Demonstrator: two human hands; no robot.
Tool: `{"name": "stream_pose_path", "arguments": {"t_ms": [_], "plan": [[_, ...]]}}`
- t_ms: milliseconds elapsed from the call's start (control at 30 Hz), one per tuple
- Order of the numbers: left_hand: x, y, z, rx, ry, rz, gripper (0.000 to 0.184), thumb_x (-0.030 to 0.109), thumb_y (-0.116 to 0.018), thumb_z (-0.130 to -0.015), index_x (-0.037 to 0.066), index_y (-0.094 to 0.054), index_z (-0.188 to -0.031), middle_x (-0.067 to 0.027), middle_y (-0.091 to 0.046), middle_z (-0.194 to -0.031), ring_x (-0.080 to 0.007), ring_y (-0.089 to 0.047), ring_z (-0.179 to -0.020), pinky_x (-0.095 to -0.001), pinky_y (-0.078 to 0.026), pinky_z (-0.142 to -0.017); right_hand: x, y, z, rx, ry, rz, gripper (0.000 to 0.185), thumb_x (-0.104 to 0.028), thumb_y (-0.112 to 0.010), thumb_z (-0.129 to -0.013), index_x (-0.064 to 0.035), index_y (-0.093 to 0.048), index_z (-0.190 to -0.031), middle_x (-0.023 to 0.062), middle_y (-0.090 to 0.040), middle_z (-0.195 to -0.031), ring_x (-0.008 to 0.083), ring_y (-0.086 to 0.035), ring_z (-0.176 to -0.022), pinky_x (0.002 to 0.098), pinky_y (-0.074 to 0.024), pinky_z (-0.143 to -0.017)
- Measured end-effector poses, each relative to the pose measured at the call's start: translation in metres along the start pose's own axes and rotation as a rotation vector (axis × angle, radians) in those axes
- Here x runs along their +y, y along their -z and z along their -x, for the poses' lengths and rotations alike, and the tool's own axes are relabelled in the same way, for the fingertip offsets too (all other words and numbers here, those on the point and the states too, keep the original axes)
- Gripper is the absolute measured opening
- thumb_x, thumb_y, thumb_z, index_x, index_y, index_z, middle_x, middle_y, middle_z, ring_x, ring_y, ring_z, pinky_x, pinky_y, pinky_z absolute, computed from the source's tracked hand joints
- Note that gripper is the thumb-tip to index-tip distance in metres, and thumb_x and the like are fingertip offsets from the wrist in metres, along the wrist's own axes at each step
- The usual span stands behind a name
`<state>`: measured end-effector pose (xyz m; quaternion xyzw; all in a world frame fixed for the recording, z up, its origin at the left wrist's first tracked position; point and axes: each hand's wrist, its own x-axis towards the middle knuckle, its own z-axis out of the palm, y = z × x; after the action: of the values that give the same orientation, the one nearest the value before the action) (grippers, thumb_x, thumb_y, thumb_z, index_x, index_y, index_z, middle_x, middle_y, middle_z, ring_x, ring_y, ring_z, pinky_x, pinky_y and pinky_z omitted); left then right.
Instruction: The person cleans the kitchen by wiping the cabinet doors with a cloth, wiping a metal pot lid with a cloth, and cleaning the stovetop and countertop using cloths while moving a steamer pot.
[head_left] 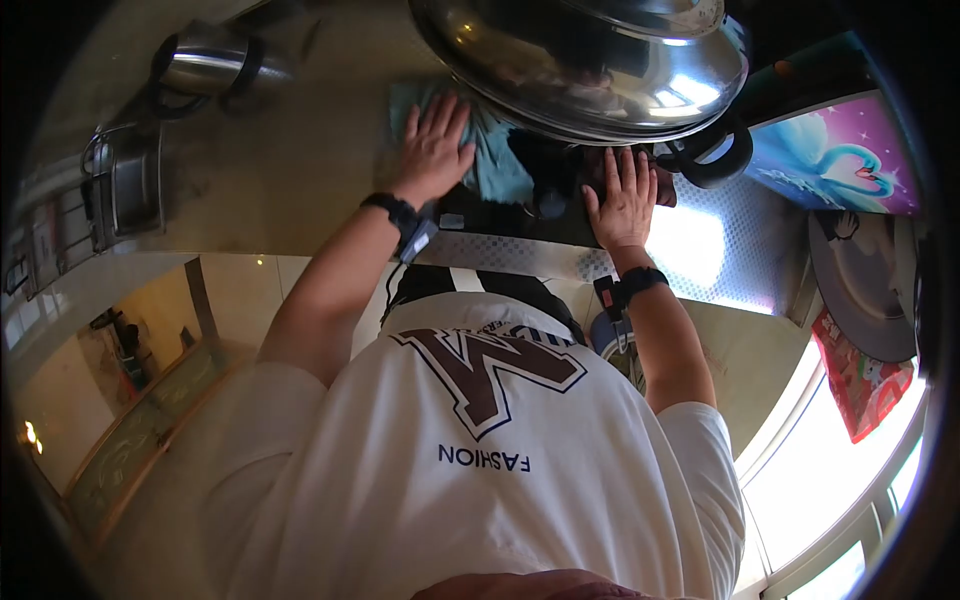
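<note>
My left hand point(433, 152) lies flat with its fingers spread on a light teal cloth point(500, 165) on the countertop point(300, 150). My right hand point(624, 200) is palm down with fingers outstretched, its tips just below the rim of a large lidded steel pan point(600, 70). Under and beside its fingers is a dark reddish-brown cloth-like item point(665, 188). Between my hands is a dark surface with a black knob-like part point(549, 200). Neither hand grasps anything; what lies beneath each palm is hidden.
The pan's black handle point(722, 158) juts out right of my right hand. A steel kettle-like vessel point(208, 62) and a sink point(135, 178) are at the left. A swan-patterned panel point(840, 155) and a large round plate-like object point(862, 285) stand at the right.
</note>
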<state>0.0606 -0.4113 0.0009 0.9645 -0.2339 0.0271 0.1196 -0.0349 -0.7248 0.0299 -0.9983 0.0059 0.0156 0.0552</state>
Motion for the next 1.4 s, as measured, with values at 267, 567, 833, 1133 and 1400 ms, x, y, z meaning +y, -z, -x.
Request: {"name": "stream_pose_path", "arguments": {"t_ms": [267,567,833,1133,1400], "plan": [[0.018,0.011,-0.044,-0.015,-0.092,0.014,0.054,0.024,-0.055,-0.089,0.004,-0.052,-0.139,-0.0174,-0.05,-0.147,-0.034,-0.04,-0.141,-0.0492,-0.027,-0.12,0.003,0.0,-0.001,0.038,0.007,-0.022,0.07,-0.047,-0.059,-0.093,-0.0171,-0.04,-0.153,0.0147,-0.038,-0.157,0.038,-0.03,-0.145,0.0512,-0.0178,-0.121],[0.04,0.022,0.041,-0.237,-0.323,0.056,0.054,0.024,-0.053,-0.09,0.001,-0.053,-0.139,-0.0161,-0.04,-0.156,-0.0295,-0.027,-0.151,-0.0464,-0.017,-0.124,0.004,-0.002,0.002,0.114,0.022,-0.007,0.07,-0.052,-0.059,-0.091,-0.0184,-0.045,-0.151,0.0125,-0.052,-0.139,0.0363,-0.044,-0.131,0.0517,-0.0243,-0.118],[0.082,0.01,0.015,-0.23,-0.424,0.147,0.055,0.015,-0.051,-0.089,0.005,-0.053,-0.143,-0.011,-0.039,-0.159,-0.0228,-0.028,-0.151,-0.0432,-0.015,-0.125,0.003,-0.004,0.002,0.111,0.025,-0.009,0.068,-0.049,-0.058,-0.092,-0.018,-0.044,-0.151,0.0114,-0.041,-0.154,0.0363,-0.034,-0.142,0.051,-0.0201,-0.12],[0.018,0.035,0.049,-0.284,-0.221,0.047,0.067,0.02,-0.056,-0.09,0.012,-0.038,-0.154,-0.0079,-0.026,-0.165,-0.0259,-0.021,-0.153,-0.0457,-0.016,-0.125,0.003,-0.004,0.002,0.141,0.027,0.007,0.068,-0.052,-0.056,-0.093,-0.0186,-0.044,-0.151,0.0113,-0.043,-0.153,0.0355,-0.031,-0.146,0.0503,-0.018,-0.122],[0.033,0.047,0.054,-0.351,-0.142,0.116,0.06,0.032,-0.062,-0.093,0.02,-0.047,-0.15,-0.0057,-0.024,-0.166,-0.0296,-0.016,-0.154,-0.0503,-0.018,-0.123,0.002,-0.006,0.004,0.14,0.024,0.014,0.068,-0.051,-0.056,-0.093,-0.0192,-0.044,-0.151,0.0096,-0.038,-0.158,0.0344,-0.027,-0.148,0.0502,-0.0173,-0.122]]}}
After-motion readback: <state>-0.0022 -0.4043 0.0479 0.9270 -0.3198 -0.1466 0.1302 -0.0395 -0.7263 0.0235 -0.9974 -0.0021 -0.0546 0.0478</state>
